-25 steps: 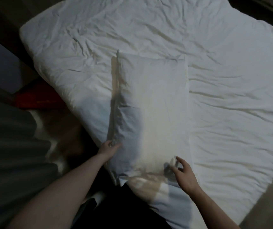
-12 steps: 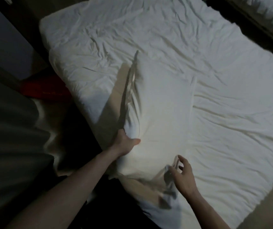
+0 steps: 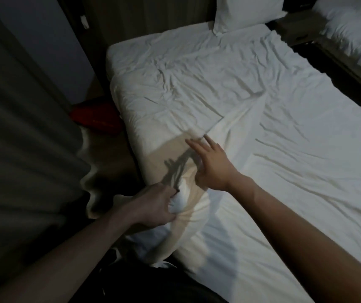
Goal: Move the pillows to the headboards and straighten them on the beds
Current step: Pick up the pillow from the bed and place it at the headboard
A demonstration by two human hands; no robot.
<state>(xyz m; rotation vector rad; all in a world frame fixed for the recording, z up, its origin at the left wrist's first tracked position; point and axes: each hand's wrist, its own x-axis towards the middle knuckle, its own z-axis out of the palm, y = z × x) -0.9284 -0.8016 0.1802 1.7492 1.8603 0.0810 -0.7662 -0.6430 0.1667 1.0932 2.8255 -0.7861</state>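
Dim bedroom, rumpled white bed (image 3: pixel 284 132). Lower centre: pillow (image 3: pixel 175 154) at foot end, corner bunched in left hand (image 3: pixel 153 206) for hauling; right hand (image 3: pixel 210 165) spread flat, steadying. Second pillow (image 3: pixel 247 12) upper centre, headboard.

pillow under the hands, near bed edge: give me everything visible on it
The pillow is white, in a soft wrinkled fabric case, and lies lengthwise on the bed along its left edge, far from the headboard end where a second pillow leans. Its far corner sits crisp and flat on the sheet; its near end is bunched up and hangs past the mattress edge. The left hand has a grip on that bunched near end. The right hand, fingers spread, lies over its right edge. Warm light and hand shadows fall across it.
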